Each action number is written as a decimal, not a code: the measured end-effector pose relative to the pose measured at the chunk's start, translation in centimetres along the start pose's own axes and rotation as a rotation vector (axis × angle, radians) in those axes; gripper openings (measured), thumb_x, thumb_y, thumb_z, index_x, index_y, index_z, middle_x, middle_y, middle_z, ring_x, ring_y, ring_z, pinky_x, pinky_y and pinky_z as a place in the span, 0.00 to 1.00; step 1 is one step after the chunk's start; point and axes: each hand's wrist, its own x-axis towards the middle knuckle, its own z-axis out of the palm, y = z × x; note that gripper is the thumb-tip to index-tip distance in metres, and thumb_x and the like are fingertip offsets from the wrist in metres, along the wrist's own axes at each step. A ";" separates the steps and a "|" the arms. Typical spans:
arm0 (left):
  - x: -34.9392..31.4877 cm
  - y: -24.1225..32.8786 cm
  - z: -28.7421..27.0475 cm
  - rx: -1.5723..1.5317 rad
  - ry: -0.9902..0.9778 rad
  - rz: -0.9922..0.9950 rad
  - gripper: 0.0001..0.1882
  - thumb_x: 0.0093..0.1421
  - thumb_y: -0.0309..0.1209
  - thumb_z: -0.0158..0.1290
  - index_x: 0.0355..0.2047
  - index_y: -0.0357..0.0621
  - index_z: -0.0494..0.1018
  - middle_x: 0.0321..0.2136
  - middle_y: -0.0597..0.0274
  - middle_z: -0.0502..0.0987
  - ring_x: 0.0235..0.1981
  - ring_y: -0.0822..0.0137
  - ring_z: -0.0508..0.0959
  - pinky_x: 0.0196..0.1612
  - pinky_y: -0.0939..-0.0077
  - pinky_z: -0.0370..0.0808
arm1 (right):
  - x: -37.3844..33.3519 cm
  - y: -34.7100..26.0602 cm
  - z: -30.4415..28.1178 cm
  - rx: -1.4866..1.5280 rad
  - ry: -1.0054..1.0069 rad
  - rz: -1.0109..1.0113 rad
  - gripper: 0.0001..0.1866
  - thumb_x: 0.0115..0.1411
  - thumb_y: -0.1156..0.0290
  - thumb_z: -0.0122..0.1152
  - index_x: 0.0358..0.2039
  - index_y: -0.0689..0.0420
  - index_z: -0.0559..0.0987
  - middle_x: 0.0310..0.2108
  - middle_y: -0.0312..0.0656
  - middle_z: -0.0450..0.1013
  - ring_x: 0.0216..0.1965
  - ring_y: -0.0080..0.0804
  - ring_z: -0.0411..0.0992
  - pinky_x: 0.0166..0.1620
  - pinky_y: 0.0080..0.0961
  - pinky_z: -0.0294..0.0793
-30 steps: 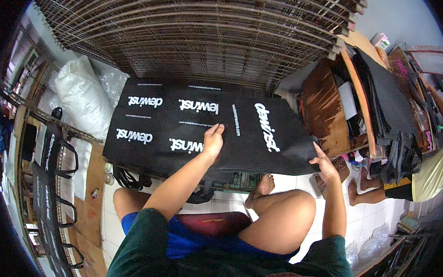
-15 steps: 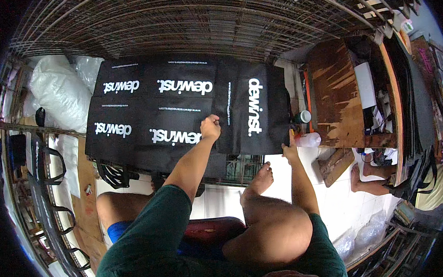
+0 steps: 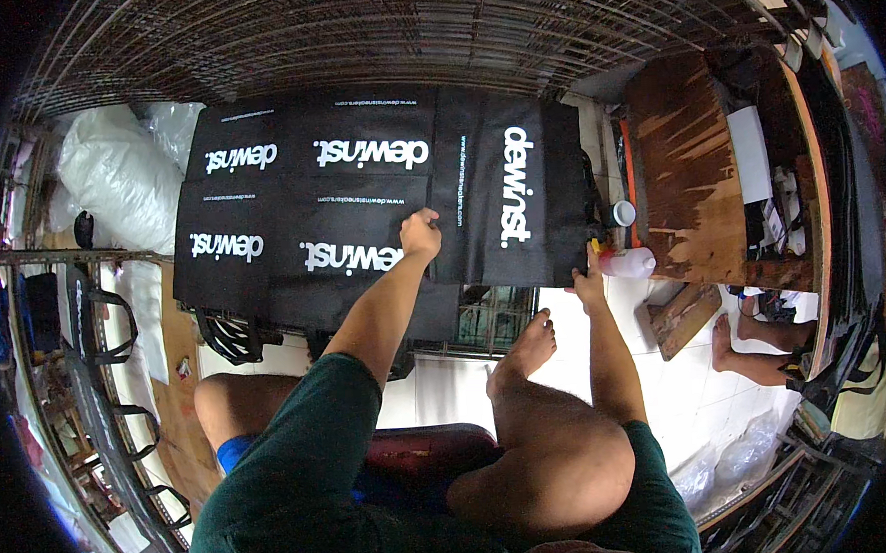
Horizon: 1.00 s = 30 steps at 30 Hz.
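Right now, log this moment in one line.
Left hand: on black printed fabric; right hand: at fabric's near right corner; bottle: beside right hand

"How's the floor (image 3: 689, 389)?"
"White-tiled, brightest near the middle."
"What stands around it?"
"A many-layered wire rack (image 3: 400, 38) across the far side, a wooden cabinet (image 3: 680, 164) at right, its surface scuffed pale, a metal shelf (image 3: 111, 256) down the left."

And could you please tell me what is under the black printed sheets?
Below the near edge of the black printed sheets, a wire grid and some black straps show; whatever lies farther under is covered.
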 end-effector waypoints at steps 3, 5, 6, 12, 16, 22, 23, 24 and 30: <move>0.3 -0.2 0.1 0.018 0.041 0.064 0.14 0.49 0.23 0.50 0.38 0.45 0.76 0.35 0.53 0.78 0.37 0.56 0.78 0.41 0.68 0.75 | 1.0 1.6 -0.2 -0.006 0.026 -0.004 0.40 0.55 0.88 0.45 0.64 0.41 0.50 0.62 0.45 0.52 0.44 0.37 0.70 0.29 0.25 0.81; 0.5 -0.7 -0.2 0.048 0.139 0.150 0.15 0.49 0.24 0.51 0.39 0.46 0.75 0.35 0.52 0.78 0.37 0.57 0.78 0.41 0.68 0.74 | 1.1 2.1 -0.4 0.012 0.018 -0.018 0.39 0.55 0.86 0.47 0.64 0.42 0.52 0.62 0.46 0.52 0.44 0.38 0.70 0.29 0.27 0.81; 0.5 -1.1 -0.5 -0.031 0.152 0.144 0.16 0.48 0.24 0.52 0.40 0.46 0.74 0.35 0.52 0.78 0.37 0.57 0.78 0.41 0.68 0.74 | 1.0 2.3 -0.5 -0.024 0.024 0.000 0.38 0.55 0.86 0.47 0.64 0.42 0.52 0.62 0.46 0.53 0.44 0.38 0.70 0.29 0.27 0.81; 0.2 0.3 -8.1 -0.470 0.169 0.244 0.19 0.51 0.18 0.53 0.45 0.41 0.70 0.34 0.61 0.75 0.34 0.72 0.75 0.40 0.78 0.72 | 0.3 0.9 -0.2 -0.081 0.000 0.076 0.37 0.56 0.83 0.47 0.64 0.41 0.52 0.64 0.43 0.48 0.46 0.36 0.69 0.28 0.25 0.79; -2.3 5.6 -16.7 -0.642 0.160 0.263 0.19 0.54 0.20 0.53 0.47 0.42 0.68 0.34 0.63 0.74 0.35 0.74 0.73 0.41 0.79 0.71 | 1.3 2.5 0.0 -0.034 0.051 0.010 0.38 0.55 0.85 0.48 0.63 0.40 0.53 0.58 0.44 0.60 0.31 0.27 0.72 0.21 0.21 0.76; -4.9 17.7 -27.8 -1.080 0.152 0.400 0.25 0.60 0.37 0.49 0.55 0.41 0.60 0.47 0.57 0.70 0.47 0.65 0.70 0.48 0.69 0.69 | 4.9 9.7 -2.1 -0.271 0.179 -0.147 0.36 0.56 0.69 0.55 0.63 0.41 0.53 0.55 0.49 0.63 0.38 0.48 0.72 0.43 0.37 0.74; -5.0 18.8 -29.6 -1.214 0.136 0.444 0.28 0.61 0.40 0.47 0.57 0.40 0.56 0.51 0.52 0.65 0.52 0.60 0.67 0.51 0.65 0.67 | 3.4 7.9 -1.5 -0.435 0.292 -0.116 0.36 0.55 0.67 0.56 0.63 0.43 0.53 0.54 0.51 0.63 0.42 0.51 0.70 0.46 0.38 0.70; -5.4 19.3 -31.9 -1.340 0.143 0.487 0.31 0.62 0.43 0.45 0.59 0.38 0.52 0.56 0.48 0.60 0.57 0.55 0.63 0.54 0.61 0.65 | 0.4 3.9 -0.3 -0.601 0.386 -0.095 0.37 0.55 0.65 0.57 0.63 0.46 0.53 0.54 0.54 0.63 0.45 0.54 0.68 0.50 0.40 0.67; -6.2 25.7 -38.8 -1.848 -0.142 0.502 0.37 0.64 0.47 0.40 0.62 0.37 0.39 0.58 0.44 0.55 0.57 0.50 0.61 0.56 0.55 0.63 | -7.1 5.1 -4.6 -0.410 0.493 -0.268 0.36 0.55 0.64 0.57 0.60 0.64 0.54 0.50 0.63 0.62 0.52 0.54 0.63 0.54 0.39 0.64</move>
